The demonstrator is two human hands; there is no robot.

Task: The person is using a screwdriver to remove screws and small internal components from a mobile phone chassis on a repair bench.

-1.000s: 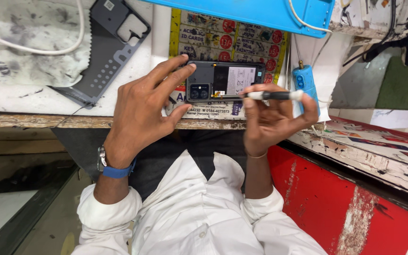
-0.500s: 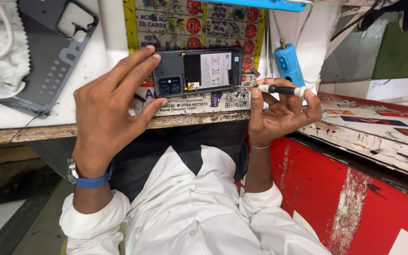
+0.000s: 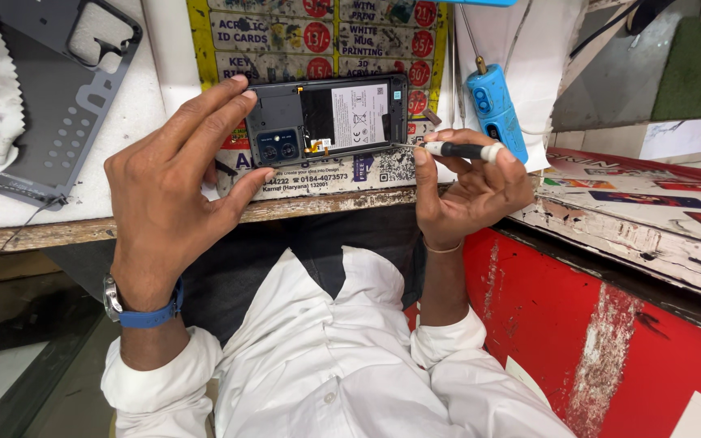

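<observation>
While the left hand (image 3: 174, 182) pinches the opened phone (image 3: 328, 118), its battery and blue camera block bare, the right hand (image 3: 468, 188) grips a screwdriver (image 3: 458, 150) at its edge.

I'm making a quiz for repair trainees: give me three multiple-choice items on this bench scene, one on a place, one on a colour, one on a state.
1. Where does the grey phone back cover lie?
A. left of the opened black phone
B. on top of it
C. on the red panel

2. What colour is the small powered tool by the phone?
A. green
B. blue
C. orange

3. What state is the phone in?
A. back off, battery showing
B. fully closed
C. screen lit

Answers: 1 A, the cover rests on the white bench at far left. 2 B, its body is bright blue. 3 A, the left hand steadies it while the right hand points a slim black screwdriver at its exposed inside.
</observation>
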